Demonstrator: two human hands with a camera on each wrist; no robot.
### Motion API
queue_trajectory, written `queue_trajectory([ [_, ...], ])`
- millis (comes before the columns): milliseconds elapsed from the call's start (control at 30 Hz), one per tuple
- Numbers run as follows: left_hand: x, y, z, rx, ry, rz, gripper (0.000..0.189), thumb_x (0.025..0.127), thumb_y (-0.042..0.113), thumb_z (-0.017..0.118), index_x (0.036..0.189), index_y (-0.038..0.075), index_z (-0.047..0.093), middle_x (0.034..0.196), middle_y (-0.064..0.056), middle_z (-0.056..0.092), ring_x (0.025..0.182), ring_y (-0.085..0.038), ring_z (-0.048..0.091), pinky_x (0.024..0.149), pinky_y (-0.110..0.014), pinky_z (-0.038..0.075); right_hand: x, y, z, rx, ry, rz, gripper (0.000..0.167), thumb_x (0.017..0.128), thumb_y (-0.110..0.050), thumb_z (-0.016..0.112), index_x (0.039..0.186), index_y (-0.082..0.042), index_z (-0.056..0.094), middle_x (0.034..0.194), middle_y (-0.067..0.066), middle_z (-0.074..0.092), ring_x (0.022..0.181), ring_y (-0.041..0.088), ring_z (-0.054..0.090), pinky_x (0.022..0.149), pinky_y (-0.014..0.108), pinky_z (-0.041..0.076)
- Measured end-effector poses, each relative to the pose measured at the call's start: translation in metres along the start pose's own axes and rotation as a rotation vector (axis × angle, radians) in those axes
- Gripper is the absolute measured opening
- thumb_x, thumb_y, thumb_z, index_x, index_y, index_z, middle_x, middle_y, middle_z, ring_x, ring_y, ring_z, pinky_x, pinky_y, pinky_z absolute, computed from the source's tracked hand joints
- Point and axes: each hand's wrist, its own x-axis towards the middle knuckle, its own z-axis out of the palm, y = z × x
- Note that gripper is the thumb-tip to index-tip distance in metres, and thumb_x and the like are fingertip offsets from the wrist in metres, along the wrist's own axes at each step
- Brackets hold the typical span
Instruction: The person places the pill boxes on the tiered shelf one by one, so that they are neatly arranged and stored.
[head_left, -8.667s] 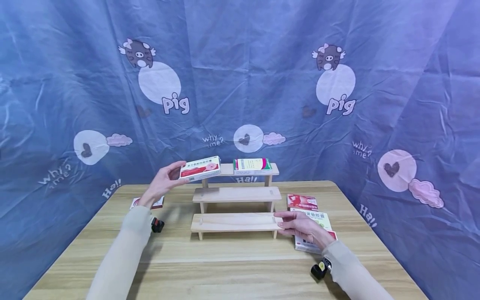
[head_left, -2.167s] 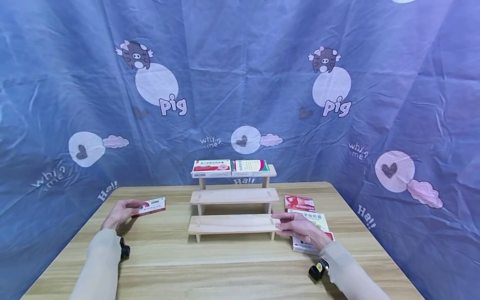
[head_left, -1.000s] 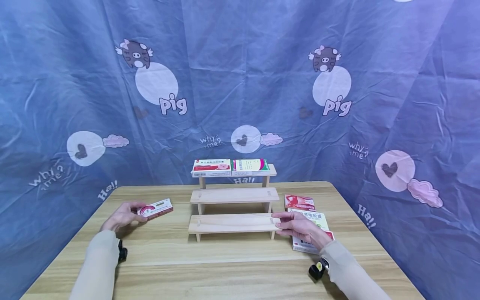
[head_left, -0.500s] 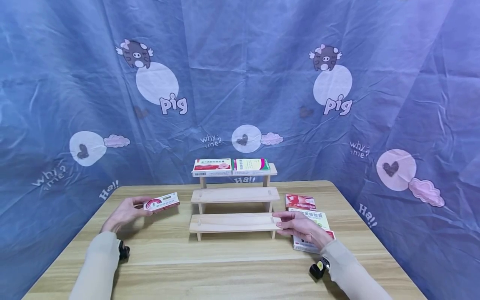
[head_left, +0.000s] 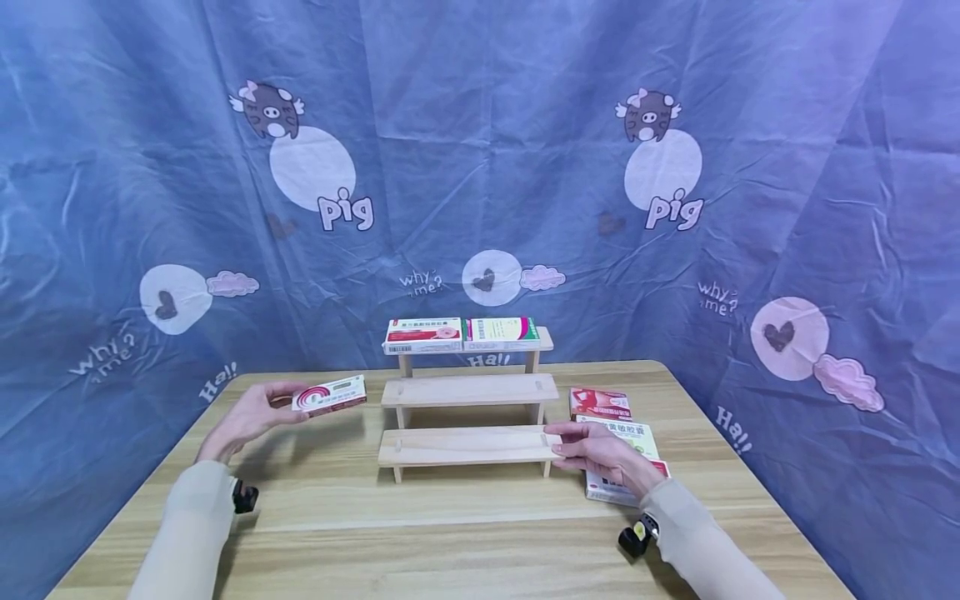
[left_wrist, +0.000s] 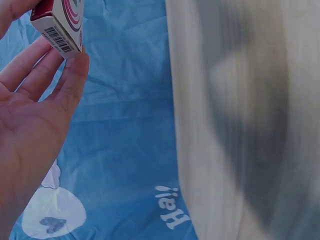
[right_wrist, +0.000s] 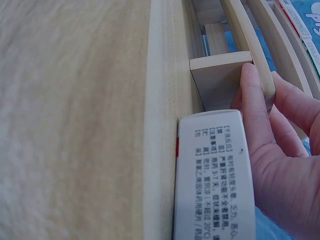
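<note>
My left hand (head_left: pixel 257 414) pinches one end of a small white and red medicine box (head_left: pixel 328 396), raised above the left side of the table. In the left wrist view the barcode end of that medicine box (left_wrist: pixel 59 30) shows between thumb and fingers. My right hand (head_left: pixel 600 452) grips the right end of the lowest step of a three-tier wooden stand (head_left: pixel 468 447); in the right wrist view the fingers of the right hand (right_wrist: pixel 280 135) hold the board's end from above and below. Two medicine boxes lie side by side on the top tier, a red and white one (head_left: pixel 422 332) and a green and white one (head_left: pixel 501 330).
Right of the stand several medicine boxes lie on the table (head_left: pixel 450 550): a red one (head_left: pixel 600 404), a white and green one (head_left: pixel 633 437) and a white one (head_left: pixel 609 492) partly under my right hand. A blue patterned curtain (head_left: pixel 480 167) hangs behind the table.
Earlier, my left hand set the red and white box on the top tier. It then took the small box from the table, lifting it rightward. My right hand stays on the stand.
</note>
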Motion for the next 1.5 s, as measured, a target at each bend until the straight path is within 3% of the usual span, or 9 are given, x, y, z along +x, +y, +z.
queue_trajectory([
  [467,0.002,0.025,0.003,-0.04,-0.018,0.048,0.063,0.081,0.025,0.08,0.134,-0.001,0.056,0.128,-0.022,0.062,0.113,-0.025,0.059,0.085,-0.014,0.049,0.0,0.0,-0.002,0.013,-0.008,-0.011,0.053,0.093,0.008,0.055,0.143,0.011,0.038,0.113,0.01,0.063,0.098,0.018,0.069,0.091,0.034,0.058],
  [767,0.007,0.036,0.009,-0.062,-0.051,0.07,0.062,0.08,0.023,0.08,0.134,0.0,0.057,0.125,-0.023,0.064,0.106,-0.02,0.061,0.085,-0.015,0.049,0.001,0.001,-0.001,-0.002,-0.003,-0.008,0.054,0.094,0.007,0.054,0.144,0.012,0.036,0.116,0.011,0.061,0.097,0.016,0.068,0.091,0.033,0.058],
  [1100,0.018,0.051,0.031,-0.08,-0.063,0.148,0.058,0.078,0.017,0.082,0.13,0.003,0.062,0.122,-0.02,0.066,0.1,-0.016,0.063,0.085,-0.02,0.053,0.001,0.001,-0.001,-0.002,-0.002,-0.009,0.053,0.093,0.008,0.054,0.143,0.013,0.036,0.115,0.011,0.061,0.096,0.016,0.068,0.09,0.033,0.058],
  [1200,0.021,0.054,0.04,-0.1,-0.081,0.164,0.058,0.078,0.016,0.081,0.13,0.003,0.062,0.125,-0.02,0.065,0.105,-0.018,0.062,0.089,-0.025,0.054,0.001,0.001,0.0,-0.006,-0.003,-0.005,0.053,0.093,0.008,0.054,0.144,0.012,0.036,0.115,0.01,0.061,0.096,0.016,0.068,0.092,0.034,0.058],
  [1433,0.026,0.058,0.056,-0.102,-0.085,0.183,0.058,0.077,0.018,0.082,0.13,0.007,0.063,0.131,-0.016,0.063,0.114,-0.027,0.058,0.093,-0.022,0.049,0.002,0.001,0.001,-0.009,0.002,-0.005,0.052,0.094,0.008,0.054,0.143,0.012,0.038,0.115,0.011,0.061,0.095,0.017,0.068,0.091,0.033,0.058],
  [1500,0.028,0.058,0.058,-0.112,-0.098,0.189,0.058,0.077,0.019,0.082,0.13,0.007,0.062,0.133,-0.016,0.062,0.115,-0.029,0.058,0.094,-0.026,0.05,0.002,0.001,0.001,-0.008,0.001,-0.008,0.052,0.094,0.008,0.053,0.143,0.012,0.038,0.115,0.011,0.061,0.096,0.016,0.068,0.09,0.032,0.058],
])
